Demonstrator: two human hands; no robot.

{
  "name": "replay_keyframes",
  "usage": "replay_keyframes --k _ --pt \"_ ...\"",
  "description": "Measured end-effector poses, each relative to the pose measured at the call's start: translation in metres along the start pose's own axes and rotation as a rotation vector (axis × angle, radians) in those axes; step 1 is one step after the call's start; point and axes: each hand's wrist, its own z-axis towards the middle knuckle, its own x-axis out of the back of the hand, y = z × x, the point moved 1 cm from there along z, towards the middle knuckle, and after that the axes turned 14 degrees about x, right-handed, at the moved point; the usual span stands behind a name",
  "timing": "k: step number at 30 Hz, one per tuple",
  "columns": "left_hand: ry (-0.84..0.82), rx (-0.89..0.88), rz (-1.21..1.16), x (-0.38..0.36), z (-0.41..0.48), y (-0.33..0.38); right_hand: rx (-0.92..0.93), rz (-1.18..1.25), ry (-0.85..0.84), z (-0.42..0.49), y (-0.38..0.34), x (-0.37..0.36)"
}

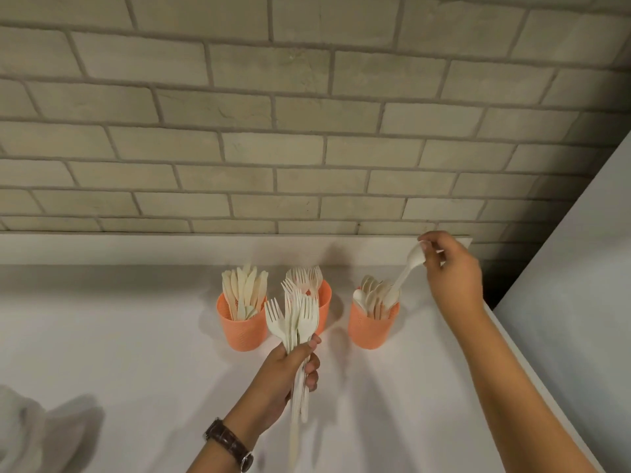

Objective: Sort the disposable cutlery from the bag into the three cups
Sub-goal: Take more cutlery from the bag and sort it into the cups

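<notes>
Left hand [290, 367] grips pale plastic forks [297, 317], screening the middle orange cup [326, 302]; right hand [450, 271] pinches a white spoon [406, 273], seemingly into the right orange cup [372, 331], by the white counter [102, 336] edge.

The middle cup [324, 308] looks like matt orange plastic, finely textured. The forks [300, 315] before it are smooth, dull cream plastic. Beneath it the bench [119, 336] is smooth and matt; behind it the brick wall [239, 148] is rough.

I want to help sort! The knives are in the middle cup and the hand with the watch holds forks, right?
No: the head view shows the knives in the left cup; the middle cup holds forks. The left hand does hold more forks.
</notes>
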Motion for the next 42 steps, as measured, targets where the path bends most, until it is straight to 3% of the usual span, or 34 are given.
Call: replay_keyframes --k 4,6,9,13,16,22,26,30,36,42 --pt "-0.007 -0.004 -0.041 -0.001 0.000 0.001 -0.054 -0.147 -0.300 -0.017 0.002 -0.030" --pt "0.004 -0.025 -0.048 0.001 0.000 0.001 -0.004 -0.170 -0.270 -0.026 -0.009 -0.034" --pt "0.013 -0.056 -0.043 0.005 0.000 0.002 -0.072 0.156 -0.193 -0.050 -0.047 -0.035" --pt "0.013 -0.102 -0.009 0.007 -0.002 0.002 -0.298 0.564 -0.462 -0.081 -0.086 -0.049" --pt "0.085 -0.137 0.117 0.008 -0.004 0.001 -0.388 0.665 -0.530 -0.090 -0.092 -0.055" --pt "0.331 -0.327 0.463 0.008 -0.003 -0.005 -0.369 0.615 -0.433 -0.095 -0.105 -0.066" --pt "0.383 -0.412 0.514 0.006 -0.006 -0.007 -0.349 0.634 -0.387 -0.096 -0.110 -0.071" --pt "0.337 -0.430 0.447 0.006 -0.007 -0.005 -0.356 0.715 -0.410 -0.090 -0.106 -0.069" --pt "0.103 -0.384 0.363 0.012 -0.012 0.001 -0.416 0.869 -0.488 -0.084 -0.095 -0.066" --pt "0.190 -0.407 0.329 0.007 -0.006 -0.005 -0.334 0.722 -0.405 -0.088 -0.101 -0.074"
